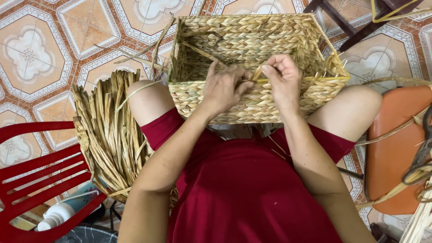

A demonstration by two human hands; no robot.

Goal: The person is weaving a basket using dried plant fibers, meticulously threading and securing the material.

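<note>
A rectangular woven straw basket [252, 40] rests on my knees, its open side facing up. My left hand [222, 87] lies on the near rim with the fingers pinching a straw strand [256, 74]. My right hand [283, 78] grips the same strand at the rim, fingers curled around it. Both hands meet at the middle of the basket's near edge. I am seated and wear red clothes.
A bundle of dried straw [110, 135] lies at my left on a red plastic chair [36, 180]. An orange stool [396, 148] with scissors [420, 157] and loose strands stands at my right. A white bottle [56, 216] lies below the chair. Patterned tiles [40, 54] cover the floor.
</note>
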